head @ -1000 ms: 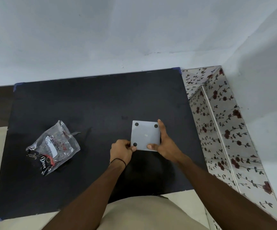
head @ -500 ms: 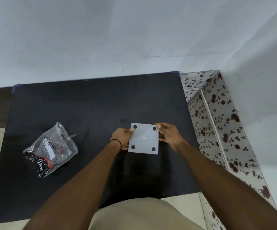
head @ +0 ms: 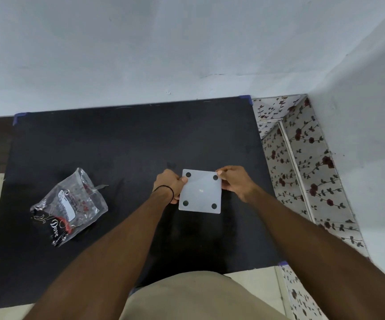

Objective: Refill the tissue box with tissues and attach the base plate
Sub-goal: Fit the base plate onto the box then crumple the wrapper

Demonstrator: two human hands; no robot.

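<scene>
A square white base plate [head: 200, 191] with a black dot near each corner faces up at the middle of the black mat [head: 117, 144]. My left hand [head: 169, 184] grips its left edge, thumb on the far-left corner. My right hand [head: 235, 182] pinches its far-right corner and right edge. Whatever lies under the plate is hidden by it, so I cannot tell whether the tissue box is beneath.
A crumpled clear plastic wrapper [head: 68, 207] with black and red print lies on the mat's left side. A floral-patterned ledge [head: 302, 167] borders the mat on the right, and a pale wall [head: 164, 47] rises behind.
Both hands shifted from the plate's near edge to its far corners. The plate sits slightly nearer and squarer than a second ago.
</scene>
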